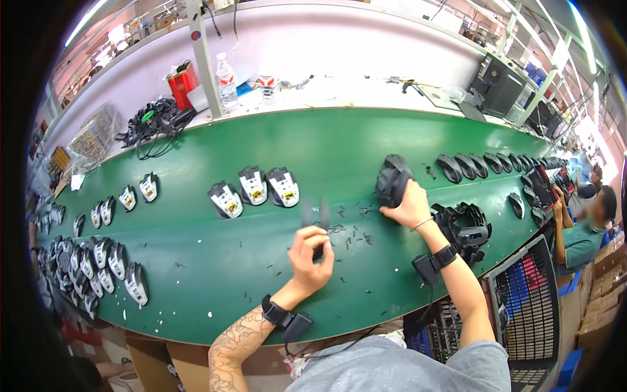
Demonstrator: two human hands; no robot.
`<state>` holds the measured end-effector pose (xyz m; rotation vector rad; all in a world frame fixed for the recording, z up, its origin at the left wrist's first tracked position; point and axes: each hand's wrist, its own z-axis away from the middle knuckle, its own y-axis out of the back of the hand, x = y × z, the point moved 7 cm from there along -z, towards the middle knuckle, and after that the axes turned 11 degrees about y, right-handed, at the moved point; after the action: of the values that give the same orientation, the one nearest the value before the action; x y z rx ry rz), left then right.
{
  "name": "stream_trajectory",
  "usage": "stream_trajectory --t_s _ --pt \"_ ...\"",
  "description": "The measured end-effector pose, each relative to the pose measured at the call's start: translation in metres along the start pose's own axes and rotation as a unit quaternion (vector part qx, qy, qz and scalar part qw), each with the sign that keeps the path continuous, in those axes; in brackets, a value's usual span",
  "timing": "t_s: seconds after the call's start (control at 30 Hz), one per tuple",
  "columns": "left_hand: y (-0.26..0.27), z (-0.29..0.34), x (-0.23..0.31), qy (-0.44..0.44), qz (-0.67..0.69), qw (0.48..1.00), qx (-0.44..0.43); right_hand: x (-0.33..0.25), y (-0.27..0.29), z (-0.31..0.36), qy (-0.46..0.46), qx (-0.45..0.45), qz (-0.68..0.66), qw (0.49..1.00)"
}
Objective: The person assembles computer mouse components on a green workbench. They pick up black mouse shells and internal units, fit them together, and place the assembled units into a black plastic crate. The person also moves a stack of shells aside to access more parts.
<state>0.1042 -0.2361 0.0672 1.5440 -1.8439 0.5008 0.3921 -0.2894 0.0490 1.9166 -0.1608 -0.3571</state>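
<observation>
My left hand (310, 261) is closed around a blurred dark tool with two upright prongs (315, 213); its exact kind cannot be made out. My right hand (411, 206) grips a black computer mouse shell (392, 186) over the far half of the green bench. Just beyond it shows the top of another dark mouse shell (395, 160), partly hidden. Between my hands small black plastic pieces (356, 236) lie scattered. Mice with white undersides and yellow labels (253, 185) stand in a group to the left of my left hand.
Black mouse shells (480, 164) line the bench at right. A heap of black shells (465, 228) sits beside my right forearm. Many white-bottomed mice (98, 261) crowd the left end. A water bottle (225, 78) stands on the back ledge. Another person (591, 228) works at far right.
</observation>
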Motion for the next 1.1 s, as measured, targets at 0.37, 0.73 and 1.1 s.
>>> stream_trajectory --t_s 0.37,0.73,1.1 --pt "0.153 -0.041 -0.07 0.092 -0.166 0.95 0.246 -0.261 0.027 0.103 0.265 -0.155 -0.317 0.897" --pt "0.142 -0.037 -0.069 0.054 -0.224 0.957 0.178 -0.158 -0.005 0.032 0.126 -0.034 -0.049 0.99" --pt "0.135 -0.037 -0.067 0.023 -0.235 0.958 0.165 -0.063 0.059 0.027 0.157 0.007 -0.073 0.985"
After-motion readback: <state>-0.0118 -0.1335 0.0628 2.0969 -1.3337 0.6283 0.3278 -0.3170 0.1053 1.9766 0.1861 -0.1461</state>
